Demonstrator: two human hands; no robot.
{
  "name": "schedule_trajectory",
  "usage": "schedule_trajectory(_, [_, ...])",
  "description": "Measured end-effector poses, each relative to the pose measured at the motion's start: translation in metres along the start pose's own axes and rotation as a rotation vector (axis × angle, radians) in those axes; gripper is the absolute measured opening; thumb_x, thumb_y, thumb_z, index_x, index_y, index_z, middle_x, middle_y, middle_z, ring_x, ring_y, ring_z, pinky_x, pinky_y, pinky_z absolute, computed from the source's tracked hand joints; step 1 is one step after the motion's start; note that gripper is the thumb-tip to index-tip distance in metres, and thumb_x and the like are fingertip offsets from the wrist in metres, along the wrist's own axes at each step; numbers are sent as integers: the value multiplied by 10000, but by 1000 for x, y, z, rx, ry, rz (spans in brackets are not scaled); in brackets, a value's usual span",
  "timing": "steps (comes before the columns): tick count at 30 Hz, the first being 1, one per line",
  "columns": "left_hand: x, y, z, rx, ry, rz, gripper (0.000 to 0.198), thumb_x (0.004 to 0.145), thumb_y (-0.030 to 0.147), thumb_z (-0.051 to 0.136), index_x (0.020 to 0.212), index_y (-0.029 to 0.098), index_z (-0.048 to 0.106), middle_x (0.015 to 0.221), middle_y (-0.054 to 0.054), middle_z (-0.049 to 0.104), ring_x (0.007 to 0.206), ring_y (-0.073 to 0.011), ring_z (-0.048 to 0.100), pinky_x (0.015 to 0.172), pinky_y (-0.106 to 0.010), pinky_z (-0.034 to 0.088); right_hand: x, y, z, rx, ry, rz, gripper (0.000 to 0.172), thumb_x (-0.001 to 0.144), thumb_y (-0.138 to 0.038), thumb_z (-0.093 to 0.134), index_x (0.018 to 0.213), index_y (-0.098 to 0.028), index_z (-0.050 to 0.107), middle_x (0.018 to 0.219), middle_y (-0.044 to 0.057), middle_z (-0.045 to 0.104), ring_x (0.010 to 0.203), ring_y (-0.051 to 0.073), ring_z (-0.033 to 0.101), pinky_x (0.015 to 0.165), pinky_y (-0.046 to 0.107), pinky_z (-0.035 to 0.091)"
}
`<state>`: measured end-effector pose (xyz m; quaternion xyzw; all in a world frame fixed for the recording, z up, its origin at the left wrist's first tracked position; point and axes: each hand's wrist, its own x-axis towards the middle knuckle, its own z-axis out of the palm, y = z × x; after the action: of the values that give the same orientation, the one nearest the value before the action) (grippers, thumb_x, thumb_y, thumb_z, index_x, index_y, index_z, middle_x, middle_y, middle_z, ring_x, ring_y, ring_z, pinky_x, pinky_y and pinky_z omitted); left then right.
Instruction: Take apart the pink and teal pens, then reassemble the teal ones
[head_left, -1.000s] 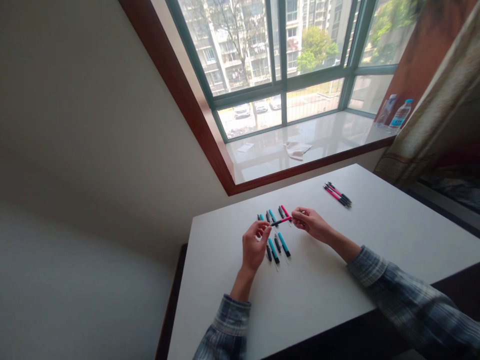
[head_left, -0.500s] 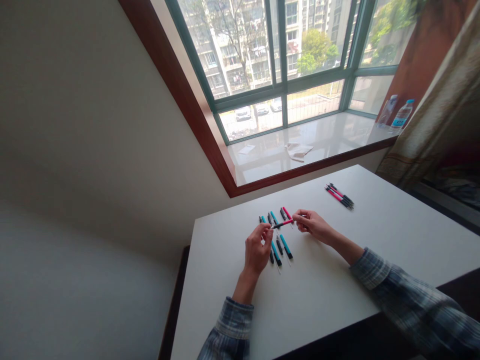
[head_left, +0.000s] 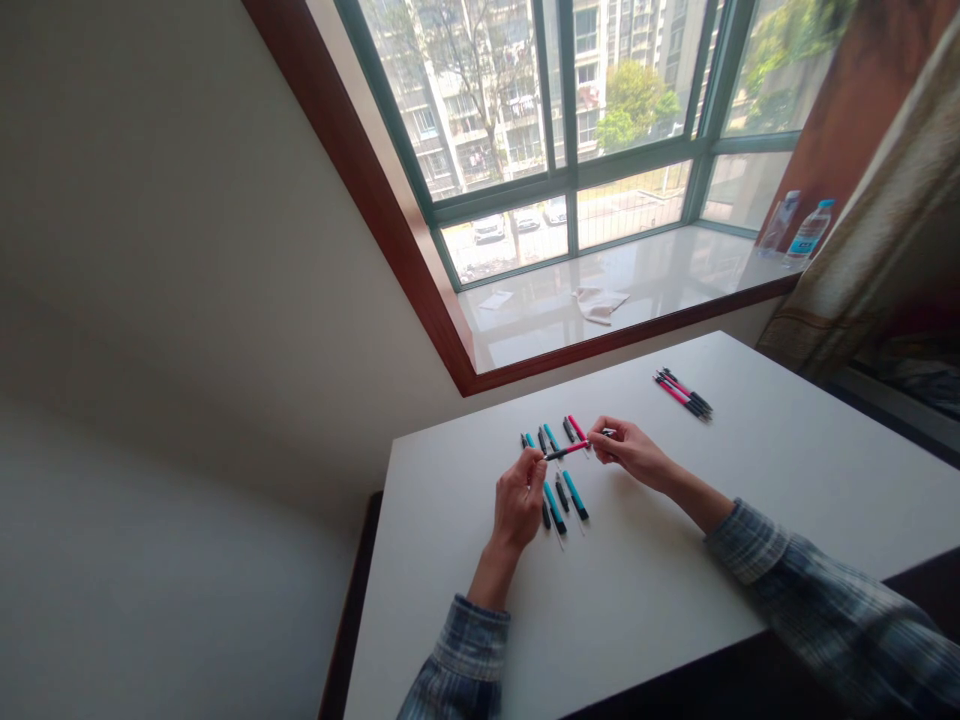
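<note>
The left hand [head_left: 519,500] and right hand [head_left: 630,452] pinch opposite ends of a pink-and-black pen [head_left: 574,448]. Probably light and stiff, it suits fingertip holds near either end.

One head-worn view (tilted) looks down across the table [head_left: 630,575].

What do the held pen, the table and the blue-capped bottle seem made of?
Pen: likely plastic, smooth, its pink evenly coloured; too small to be sure. Table: perhaps laminate, low-sheen, evenly white without visible grain. Bottle: likely plastic, glossy, as it looks transparent.
</note>
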<state>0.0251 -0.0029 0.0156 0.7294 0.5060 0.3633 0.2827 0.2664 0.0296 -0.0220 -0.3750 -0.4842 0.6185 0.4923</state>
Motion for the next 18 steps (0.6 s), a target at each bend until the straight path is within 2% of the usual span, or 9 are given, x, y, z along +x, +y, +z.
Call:
schedule_trajectory(7, [1,-3,2,-32,10,-21,387,1041,471,403,755,214,454,646,42,421,602,-133,414,608,-247,316,-2,-4,3,-2,-23,4,407,797,-548,832,882,-199,640,688,-15,601,616,132,473,618,289,364])
schedule_trajectory(13, [1,-5,4,-35,35,-16,434,1048,496,380,724,212,429,625,40,421,588,-131,402,600,-252,313,-3,-5,5,50,-59,30,396,876,-579,738,857,-196,642,695,-6,584,617,129,462,606,290,353])
schedule_trajectory(18, [2,-6,3,-30,36,-11,465,1043,533,378,717,210,454,628,34,452,582,-133,416,596,-256,319,-2,-5,3,-25,-13,38,360,785,-492,829,981,-216,704,786,9,641,710,158,557,660,304,424])
